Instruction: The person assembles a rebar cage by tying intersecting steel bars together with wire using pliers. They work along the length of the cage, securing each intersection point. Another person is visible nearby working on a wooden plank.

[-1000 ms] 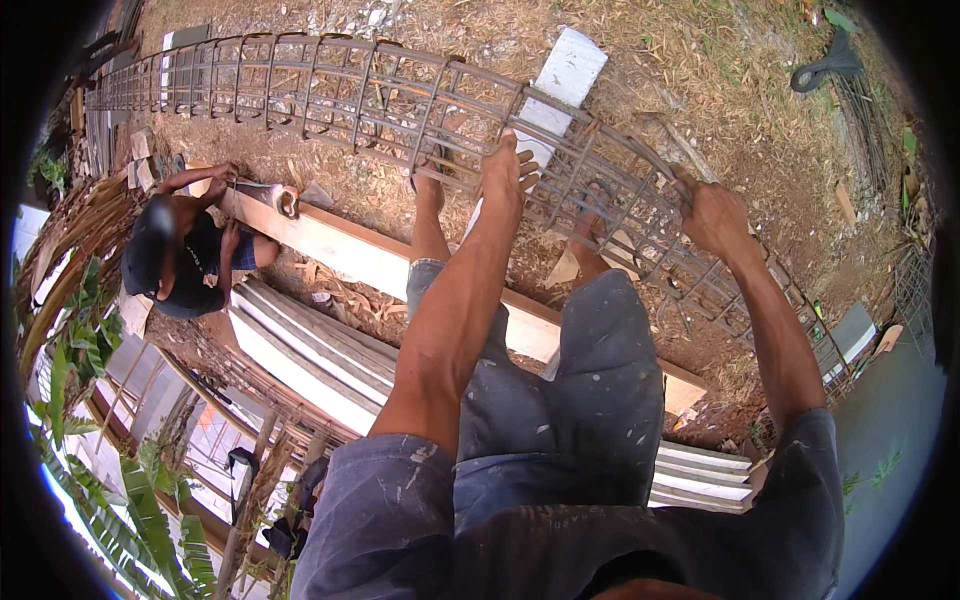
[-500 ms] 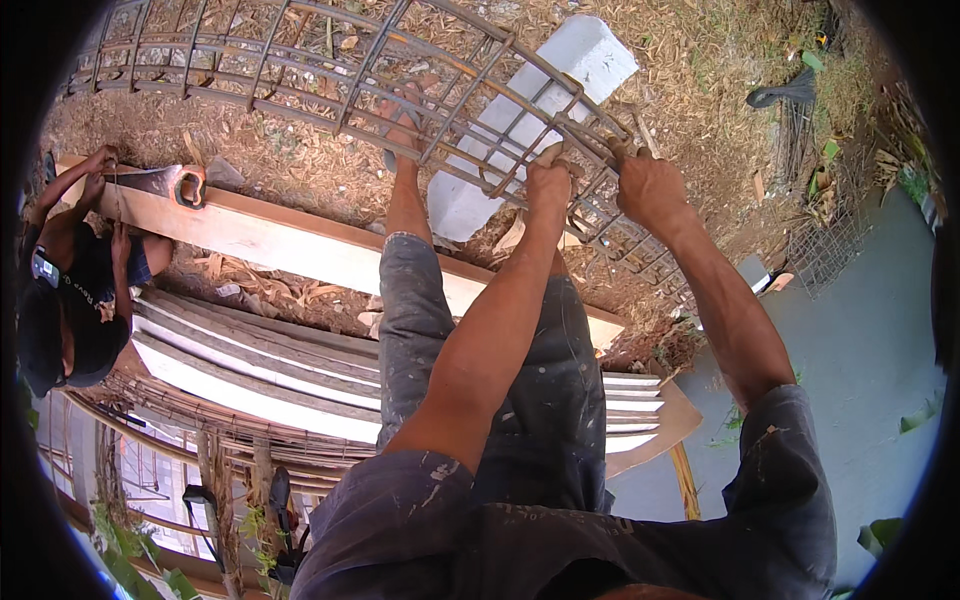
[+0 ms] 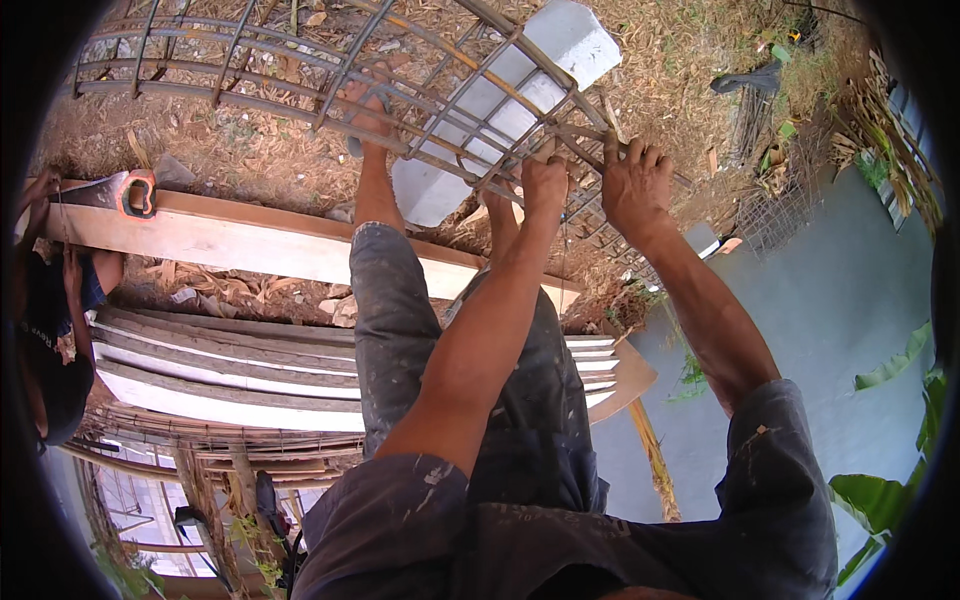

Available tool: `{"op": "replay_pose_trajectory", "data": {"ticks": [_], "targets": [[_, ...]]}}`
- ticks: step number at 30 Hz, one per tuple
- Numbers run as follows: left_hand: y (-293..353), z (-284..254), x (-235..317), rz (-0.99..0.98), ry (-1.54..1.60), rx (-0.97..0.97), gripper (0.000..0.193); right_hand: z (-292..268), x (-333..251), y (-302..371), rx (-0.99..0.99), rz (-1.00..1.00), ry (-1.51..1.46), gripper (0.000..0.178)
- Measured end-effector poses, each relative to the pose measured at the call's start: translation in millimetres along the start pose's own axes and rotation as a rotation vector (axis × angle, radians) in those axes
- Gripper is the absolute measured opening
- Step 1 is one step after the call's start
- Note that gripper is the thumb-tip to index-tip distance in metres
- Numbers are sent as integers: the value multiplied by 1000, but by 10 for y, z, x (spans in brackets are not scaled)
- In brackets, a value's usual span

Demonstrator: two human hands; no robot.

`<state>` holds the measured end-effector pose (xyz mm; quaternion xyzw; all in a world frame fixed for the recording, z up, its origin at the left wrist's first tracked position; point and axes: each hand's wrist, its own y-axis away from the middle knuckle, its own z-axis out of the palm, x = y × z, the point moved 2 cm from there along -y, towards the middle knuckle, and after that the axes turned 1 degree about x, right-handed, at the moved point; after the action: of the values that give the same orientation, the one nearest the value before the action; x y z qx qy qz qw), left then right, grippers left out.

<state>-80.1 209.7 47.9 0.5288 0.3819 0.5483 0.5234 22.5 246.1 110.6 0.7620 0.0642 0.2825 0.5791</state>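
Item: long cage of rust-brown steel rebar (image 3: 352,66), running from the upper left to both hands, across a white rectangular block (image 3: 430,195) on the straw-littered ground (image 3: 270,165). The block's far and near ends stick out beyond the cage's sides. Block probably serves as a support that keeps the bars off the dirt; contact not confirmed.

Left hand (image 3: 546,190): at the cage, just beyond the block's right long edge; fingers curled and pressed together, fingertips hidden. Cannot tell what, if anything, they pinch. Right hand (image 3: 638,190): just beside it, on the cage's outer side; fingers bent and slightly apart, undersides hidden, so closure round a bar cannot be told. Close spacing suggests both attend to the same joint, one perhaps steadying it.

Outward: pale wooden plank (image 3: 215,230) nearer the body; handsaw with orange-and-black handle (image 3: 137,194) along its far edge toward the left end, within reach of a co-worker (image 3: 62,370). Nearer still, stacked white-and-grey boards (image 3: 230,375).

Versus half a second ago: view shifted, co-worker and saw nearer the left rim; hands about the same on the cage. Versus one second ago: left hand was farther from the right, fingers extended; now adjacent.
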Motion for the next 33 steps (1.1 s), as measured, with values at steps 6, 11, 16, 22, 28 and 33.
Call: {"op": "replay_pose_trajectory", "data": {"ticks": [6, 11, 16, 22, 28, 33], "targets": [[-21, 119, -172, -69, 305, 4, 31, 80, 122, -147, -37, -127, -149, 42], [-92, 89, -269, 99, 162, 97, 31, 475, -33, -31, -722, 101, -1805, 27], [-388, 95, -467, -270, 621, -369, 30, 644, -311, 242, -743, 146, -2209, 42], [-235, 586, -180, -226, 863, -27, 14, 255, 55, 731, 199, 40, -536, 75], [-693, 1293, 40, -393, 1302, 384, 21, 182, 854, -113, 118, -92, -225, 41], [-535, 1080, 105, -374, 1070, 227, 28, 236, 796, -129, -56, -131, -409, 32]]}}
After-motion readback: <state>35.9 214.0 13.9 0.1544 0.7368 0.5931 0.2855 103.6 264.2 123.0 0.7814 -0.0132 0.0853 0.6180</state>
